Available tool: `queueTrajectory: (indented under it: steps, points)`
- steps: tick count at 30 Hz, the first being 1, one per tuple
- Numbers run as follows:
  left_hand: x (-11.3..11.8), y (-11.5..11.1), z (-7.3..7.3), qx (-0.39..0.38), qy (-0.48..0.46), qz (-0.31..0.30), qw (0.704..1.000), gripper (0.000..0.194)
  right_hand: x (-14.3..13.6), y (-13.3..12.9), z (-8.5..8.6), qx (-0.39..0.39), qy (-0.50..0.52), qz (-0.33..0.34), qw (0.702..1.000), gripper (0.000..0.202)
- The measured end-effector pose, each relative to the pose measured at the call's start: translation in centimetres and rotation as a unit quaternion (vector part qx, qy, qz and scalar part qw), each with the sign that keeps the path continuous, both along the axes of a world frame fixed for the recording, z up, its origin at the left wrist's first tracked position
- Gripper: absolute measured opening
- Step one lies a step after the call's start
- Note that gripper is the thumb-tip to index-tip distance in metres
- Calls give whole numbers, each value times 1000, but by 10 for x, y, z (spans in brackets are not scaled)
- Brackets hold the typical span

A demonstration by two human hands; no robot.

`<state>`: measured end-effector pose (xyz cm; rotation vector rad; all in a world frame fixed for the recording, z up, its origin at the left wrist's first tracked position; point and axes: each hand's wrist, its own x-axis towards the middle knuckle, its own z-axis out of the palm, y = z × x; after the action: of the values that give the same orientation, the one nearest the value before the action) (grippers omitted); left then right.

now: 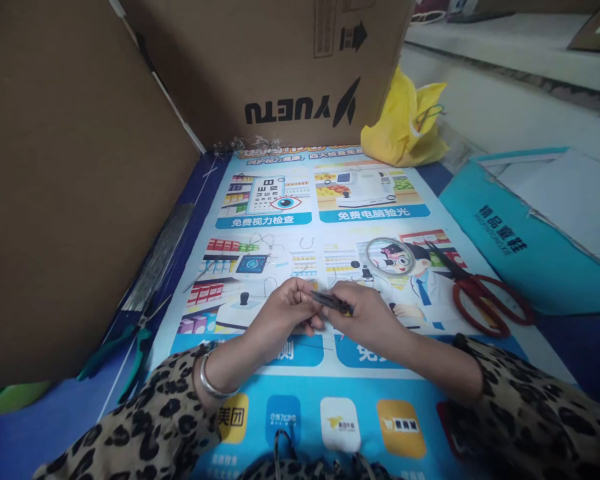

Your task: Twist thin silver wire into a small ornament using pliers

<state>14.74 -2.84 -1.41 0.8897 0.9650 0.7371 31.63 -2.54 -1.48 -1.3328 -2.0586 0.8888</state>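
My right hand (363, 310) is closed around small pliers (331, 302) with dark jaws and a bit of yellow on the handle. The jaws point left and meet the fingertips of my left hand (287, 310). Those fingers are pinched together on what looks like a thin wire, mostly hidden by the fingers and the jaws. Beyond my hands, bent pieces of thin wire (307, 243) lie on the printed poster (315, 230). A bundle of straight wires (159, 257) rests to the left, near green-handled pliers (141, 337).
Tall cardboard panels (280, 60) stand at the left and back. Small wire pieces (250, 145) lie at their foot. Red-handled scissors (487, 300) are on the right, beside a teal shoebox (517, 230). A yellow bag (403, 127) sits at the back right.
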Motion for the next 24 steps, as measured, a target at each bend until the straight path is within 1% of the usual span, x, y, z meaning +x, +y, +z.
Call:
queueTrajectory:
  steps: [7,11,14,20,24]
  points:
    - [2,1,4,-7,20,-7,1000,21,0,1,-2,-2,14,12,1000,7]
    - [1,1,2,-2,15,-14,1000,21,2,2,-1,1,18,28,999,10]
    - [0,1,1,2,7,-19,1000,21,2,2,0,9,12,27,1000,13]
    - [-3,2,3,8,-4,-32,999,16,2,2,1,5,22,-4,1000,22]
    - [-5,2,4,4,-13,-12,1000,14,3,2,2,-3,16,-19,1000,23]
